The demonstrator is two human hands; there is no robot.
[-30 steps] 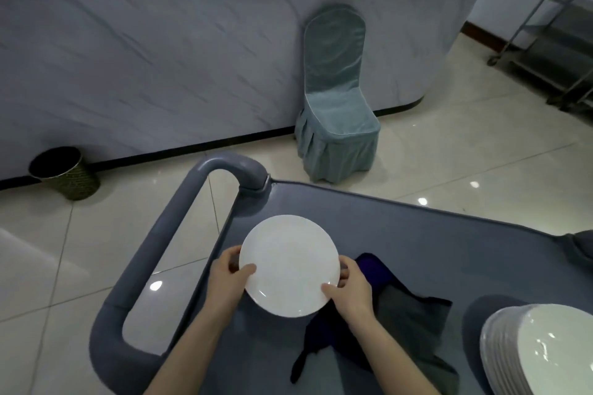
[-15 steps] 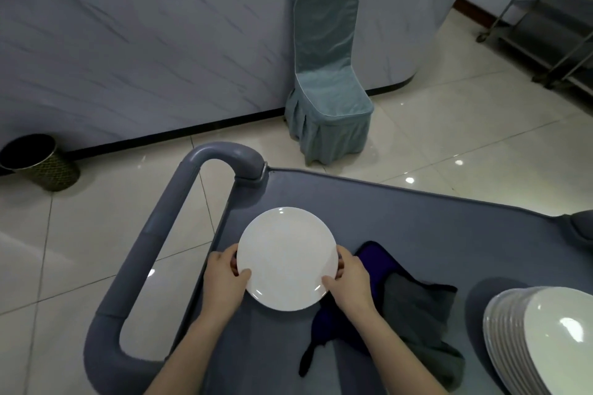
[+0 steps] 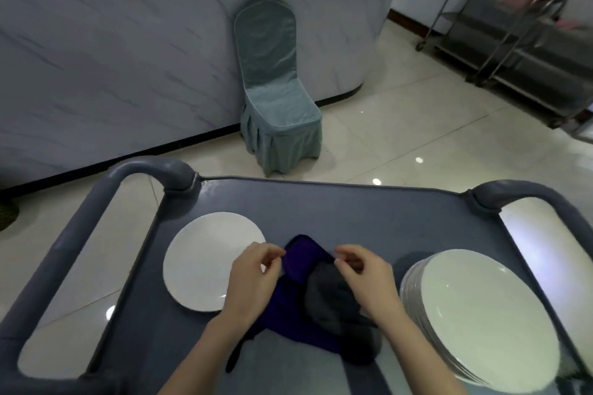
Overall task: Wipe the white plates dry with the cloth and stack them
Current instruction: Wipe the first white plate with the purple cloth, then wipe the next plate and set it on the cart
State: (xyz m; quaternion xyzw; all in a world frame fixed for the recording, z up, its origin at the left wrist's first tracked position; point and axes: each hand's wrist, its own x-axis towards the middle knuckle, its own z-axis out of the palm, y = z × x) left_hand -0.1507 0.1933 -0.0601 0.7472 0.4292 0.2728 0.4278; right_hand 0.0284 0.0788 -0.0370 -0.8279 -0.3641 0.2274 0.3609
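Plain white plate (image 3: 205, 263) beside crumpled purple-grey cloth (image 3: 324, 308)

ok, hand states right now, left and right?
Left hand: curled at the edge of the cloth; cannot tell whether it pinches it.
Right hand: curled over the cloth too; cannot tell.

plates (image 3: 481, 317): glossy glazed | cloth (image 3: 308, 269): soft matt fabric | cart top (image 3: 321, 212): smooth grey plastic
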